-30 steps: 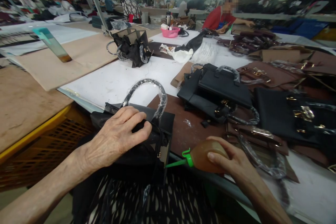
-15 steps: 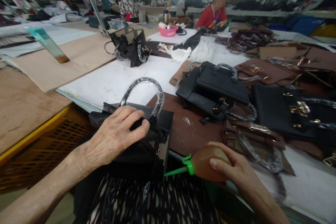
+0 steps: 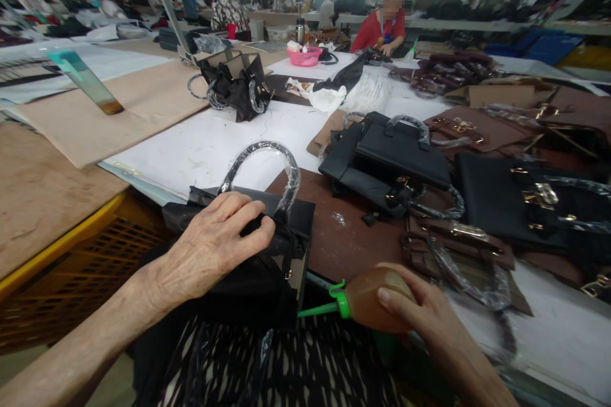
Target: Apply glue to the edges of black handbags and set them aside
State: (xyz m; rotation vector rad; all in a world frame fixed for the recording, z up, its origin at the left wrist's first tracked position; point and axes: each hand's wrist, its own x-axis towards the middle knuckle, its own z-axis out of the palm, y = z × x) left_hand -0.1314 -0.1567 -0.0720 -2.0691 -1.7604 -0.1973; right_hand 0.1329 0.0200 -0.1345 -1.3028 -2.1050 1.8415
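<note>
A black handbag [image 3: 248, 292] rests at the table's near edge against my lap, its plastic-wrapped handle arching upward. Over its top edge curls my left hand [image 3: 224, 235], fingers bent and gripping the bag; the fingertips are partly hidden. Inside my right hand [image 3: 415, 305] lies a squeeze bottle [image 3: 377, 297] of amber liquid, with a green cap and a long green nozzle. The bottle is tilted nearly level, and its nozzle tip points left at the lower right edge of the bag. Whether the tip touches the bag I cannot tell.
Black handbags [image 3: 386, 159] and brown handbags [image 3: 463, 127] crowd the right side. Farther back stand a black bag [image 3: 238, 86] and a pink basket [image 3: 304, 57]. A yellow crate [image 3: 90, 261] sits at lower left. A person in red [image 3: 382, 32] works across the table.
Both hands, the bag and the bottle hold nearly the same places. The bottle has shifted very slightly left. The person in red has moved their arm.
</note>
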